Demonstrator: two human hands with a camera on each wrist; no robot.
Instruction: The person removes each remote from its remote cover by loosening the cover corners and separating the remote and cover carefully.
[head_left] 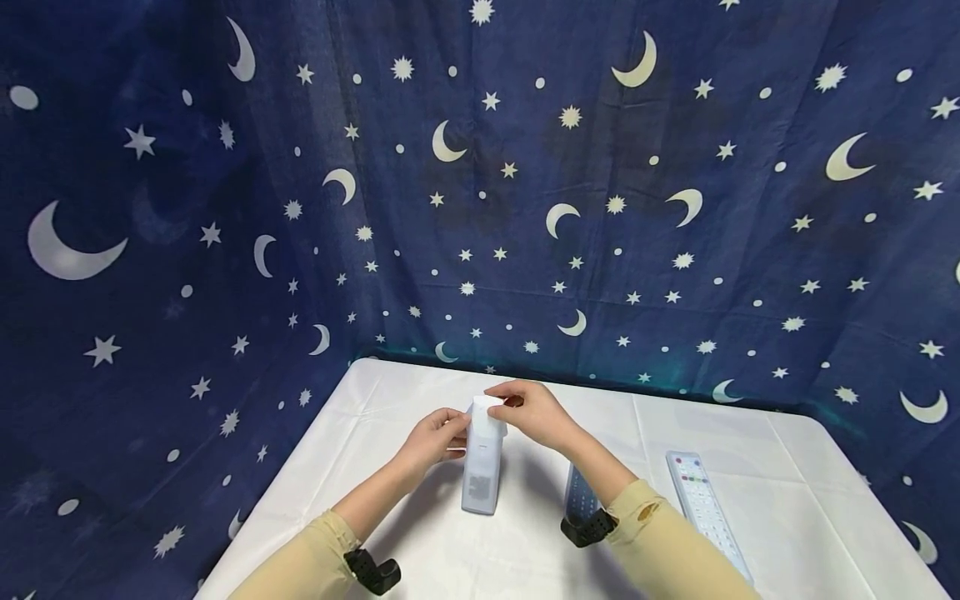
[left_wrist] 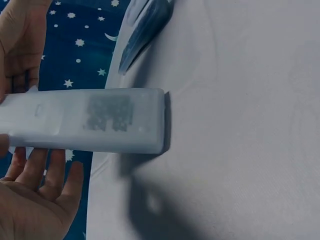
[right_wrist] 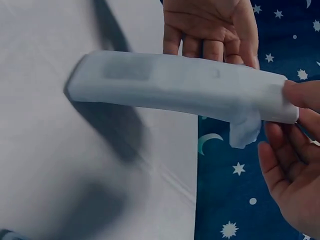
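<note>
A long pale remote control (head_left: pixel 482 467), its back with a grey label patch facing me, stands tilted on the white table between both hands. A translucent sleeve (right_wrist: pixel 185 85) covers most of it. At the far end the bare white casing (right_wrist: pixel 277 100) shows, and a loose flap of sleeve (right_wrist: pixel 245 129) sticks out at the side. My left hand (head_left: pixel 431 442) holds the remote by its left edge near the top, thumb against the side. With thumb and fingers, my right hand (head_left: pixel 538 412) pinches the top end. The remote's button side is hidden.
Partly behind the right forearm lies a dark remote control (head_left: pixel 581 496). Farther right a white remote control (head_left: pixel 705 508) with several buttons lies face up on the white tablecloth (head_left: pixel 405 392). A dark blue curtain (head_left: pixel 525 250) with moons and stars hangs behind and left of the table.
</note>
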